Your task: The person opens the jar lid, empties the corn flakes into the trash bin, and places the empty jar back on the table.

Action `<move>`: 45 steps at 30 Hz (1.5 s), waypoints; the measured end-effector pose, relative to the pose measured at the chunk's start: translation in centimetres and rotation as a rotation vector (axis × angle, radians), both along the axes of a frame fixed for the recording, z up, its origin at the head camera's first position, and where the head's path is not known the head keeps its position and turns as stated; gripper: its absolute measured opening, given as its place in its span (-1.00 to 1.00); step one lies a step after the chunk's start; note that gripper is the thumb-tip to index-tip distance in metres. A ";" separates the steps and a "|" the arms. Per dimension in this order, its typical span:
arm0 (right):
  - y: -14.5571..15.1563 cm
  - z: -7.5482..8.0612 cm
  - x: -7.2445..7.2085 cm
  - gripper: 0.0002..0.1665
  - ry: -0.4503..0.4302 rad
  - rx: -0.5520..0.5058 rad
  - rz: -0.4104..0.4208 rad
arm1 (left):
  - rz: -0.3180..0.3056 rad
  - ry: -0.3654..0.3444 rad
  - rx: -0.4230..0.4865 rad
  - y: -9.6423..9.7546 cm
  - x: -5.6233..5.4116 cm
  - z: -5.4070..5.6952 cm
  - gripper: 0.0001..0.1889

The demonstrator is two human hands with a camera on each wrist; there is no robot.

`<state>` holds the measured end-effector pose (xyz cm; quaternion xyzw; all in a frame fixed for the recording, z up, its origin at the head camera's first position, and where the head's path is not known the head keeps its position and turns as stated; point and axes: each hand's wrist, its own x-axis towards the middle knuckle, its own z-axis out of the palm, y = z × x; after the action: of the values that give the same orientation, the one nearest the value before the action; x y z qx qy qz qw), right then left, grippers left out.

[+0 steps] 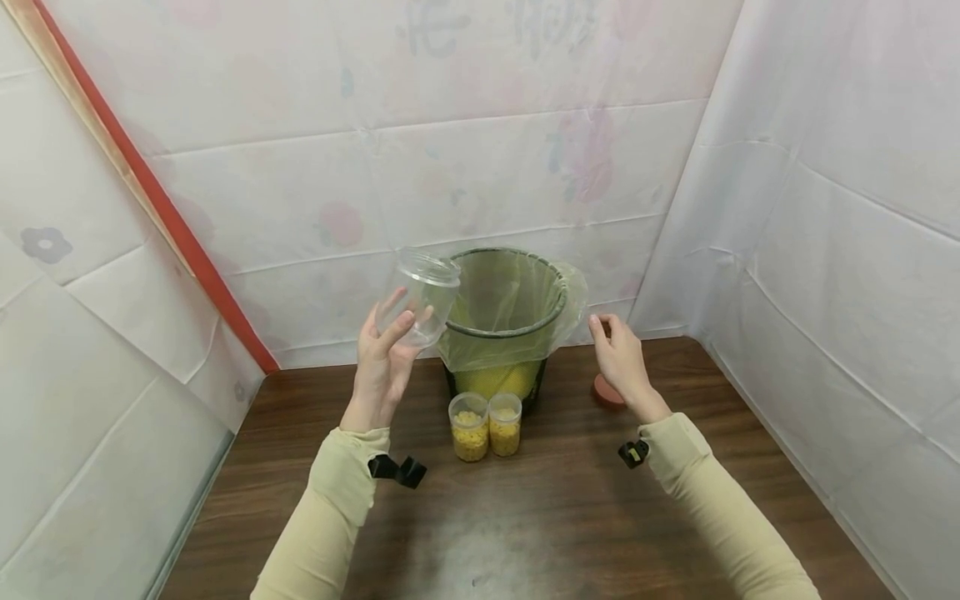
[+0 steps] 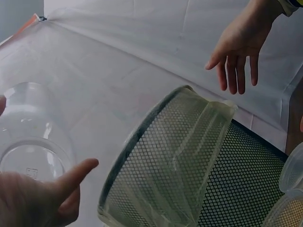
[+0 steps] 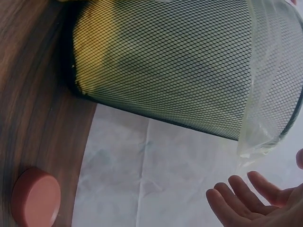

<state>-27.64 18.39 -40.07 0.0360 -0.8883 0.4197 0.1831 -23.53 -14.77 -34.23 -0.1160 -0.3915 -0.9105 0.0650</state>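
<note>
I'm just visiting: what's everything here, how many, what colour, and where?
Table: one, brown, below the hands
Bin: one, dark mesh, on the table
Liner: one, translucent pale yellow, draped over the bin
Cups: two, clear, before the bin
Bits: too many to count, yellow, in both cups
Jar: one, clear, raised left of the bin
Lid: one, reddish-brown, on the table's right
Sheets: count unclear, white, printed, around the table
Strip: one, red, back left
Wrist cameras: two, black, by the cuffs
Sleeves: two, pale yellow, lower left and right
Left hand: one, bare, holding the jar
Right hand: one, bare, right of the bin
</note>
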 end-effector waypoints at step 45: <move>2.0 -5.6 1.0 -0.15 -0.097 0.285 0.189 | -0.016 0.222 -0.027 -1.6 1.1 -3.6 -0.28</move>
<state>-26.62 20.34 -45.62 0.1245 -0.9392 0.3062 0.0926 -22.44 -16.33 -37.85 -0.2202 -0.3930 -0.8873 0.0991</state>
